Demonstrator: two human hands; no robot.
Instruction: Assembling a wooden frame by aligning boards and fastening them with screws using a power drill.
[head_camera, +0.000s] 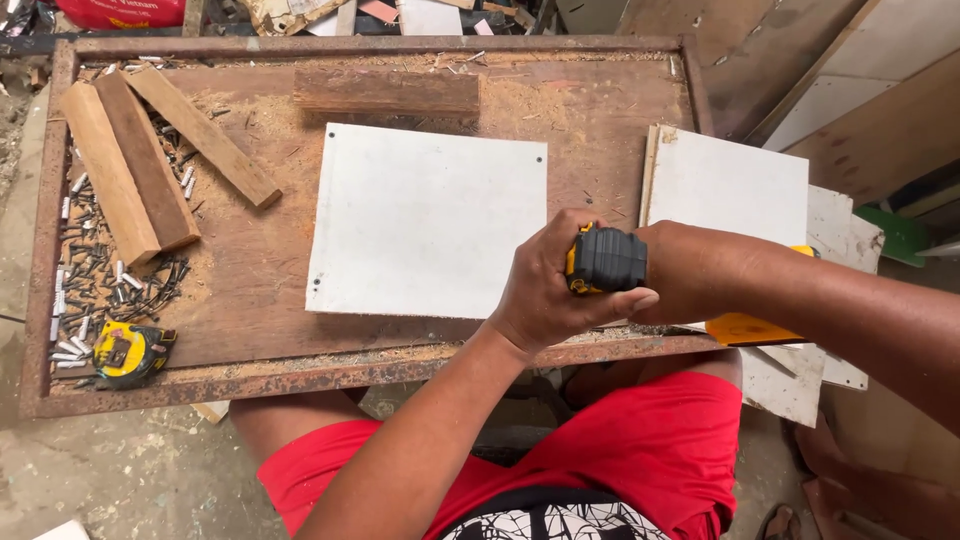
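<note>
Both my hands hold a yellow and black power drill (750, 328) over the near edge of the workbench (250, 300). My left hand (545, 295) wraps around the drill's black end piece (607, 258). Most of the tool's body is hidden under my right hand (690, 270), which grips it from the right. Just left of and behind my hands, a white rectangular panel (425, 215) with small holes near its corners lies flat on the bench. A second white panel (730, 185) lies beyond my right hand.
Three wooden strips (140, 150) lie at the bench's left, above a pile of screws and plugs (100, 280) and a yellow tape measure (130, 350). A dark wooden block (385, 92) sits at the back. White offcuts (840, 240) stack at the right.
</note>
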